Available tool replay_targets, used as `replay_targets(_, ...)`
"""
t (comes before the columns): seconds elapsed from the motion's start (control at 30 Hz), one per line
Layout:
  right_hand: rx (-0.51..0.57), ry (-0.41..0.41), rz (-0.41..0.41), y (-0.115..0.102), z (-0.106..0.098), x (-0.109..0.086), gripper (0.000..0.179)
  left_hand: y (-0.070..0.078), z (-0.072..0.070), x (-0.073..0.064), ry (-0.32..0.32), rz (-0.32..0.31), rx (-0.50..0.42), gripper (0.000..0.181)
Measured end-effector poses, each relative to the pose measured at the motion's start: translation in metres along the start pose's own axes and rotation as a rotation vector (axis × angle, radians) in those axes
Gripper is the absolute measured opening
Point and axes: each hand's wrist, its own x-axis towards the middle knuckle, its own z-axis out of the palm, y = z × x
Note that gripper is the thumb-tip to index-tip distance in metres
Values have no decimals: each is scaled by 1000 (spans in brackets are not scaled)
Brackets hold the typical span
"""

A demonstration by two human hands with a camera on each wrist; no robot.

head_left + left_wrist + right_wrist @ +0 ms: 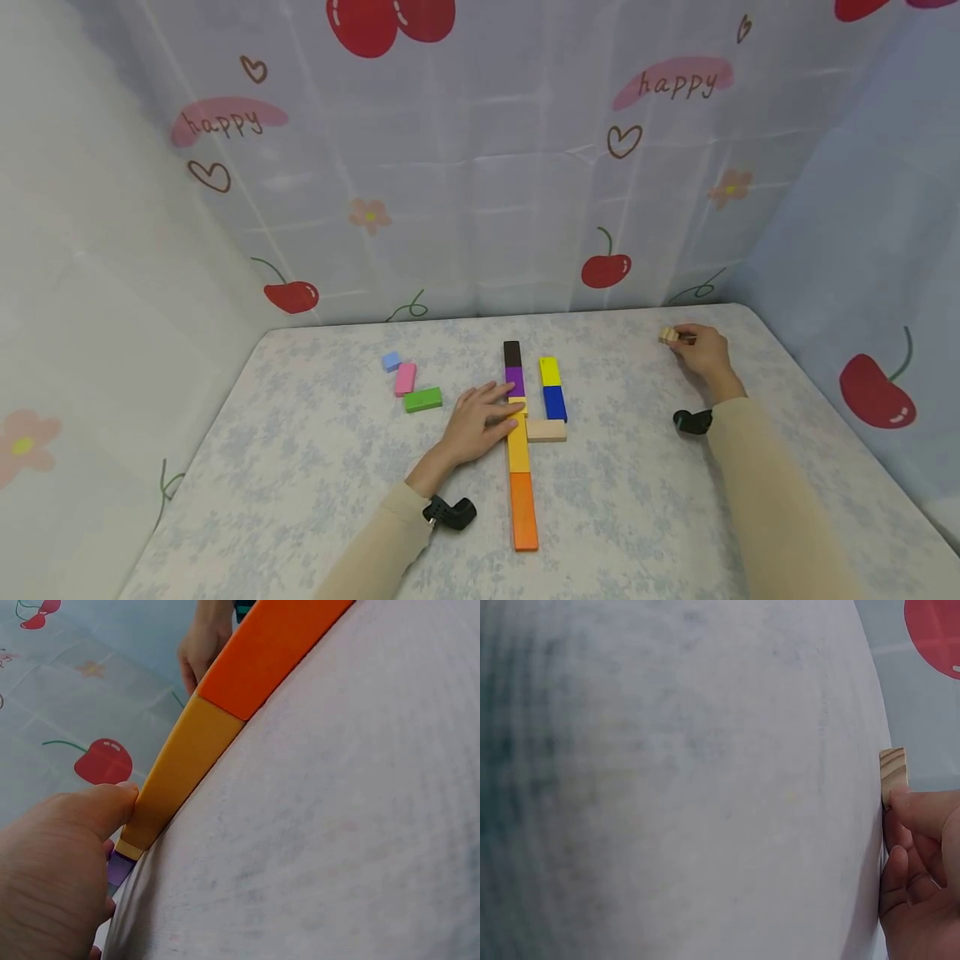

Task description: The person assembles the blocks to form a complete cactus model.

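Observation:
A straight line of blocks runs toward me: black [512, 353], purple [514, 379], a short yellow one, a longer amber one [518, 454] and orange [524, 512]. My left hand [468, 425] lies at the line's left side, fingers extended across the purple and yellow blocks. In the left wrist view its thumb touches the amber block's [180, 765] edge. Far to the right, my right hand [703, 352] pinches a small plain wooden block [667, 335] between thumb and fingers. The right wrist view shows wood grain on that block [893, 769], close over the table.
Right of the line stand a yellow block [550, 371] and a blue block [555, 403], end to end, with a pale wooden block [546, 431] lying crosswise below. On the left are a light blue cube [392, 362], a pink block [405, 379] and a green block [423, 400]. Curtains surround the table.

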Motion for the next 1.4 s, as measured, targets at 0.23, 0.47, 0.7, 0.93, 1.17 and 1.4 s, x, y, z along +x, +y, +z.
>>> replay_targets(0.23, 13, 15, -38, -8, 9, 2, 39, 0, -1, 0, 6, 7, -8, 37)
replay_targets(0.47, 74, -64, -130, -50, 31, 8, 40, -1, -1, -1, 14, 11, -14, 36)
replay_targets(0.7, 158, -146, -212, -111, 53, 14, 38, -1, 1, -1, 3, 5, -11, 37)
replay_targets(0.93, 148, -208, -278, -165, 73, 13, 37, 1, 0, -1, 4, 4, -2, 37)
replay_targets(1.17, 153, -257, -331, -192, 94, 13, 33, 1, -1, -1, 2, -1, -5, 37)
replay_targets(1.4, 130, -323, -399, -201, 109, 12, 32, 1, -3, -1, 11, 21, -4, 36)
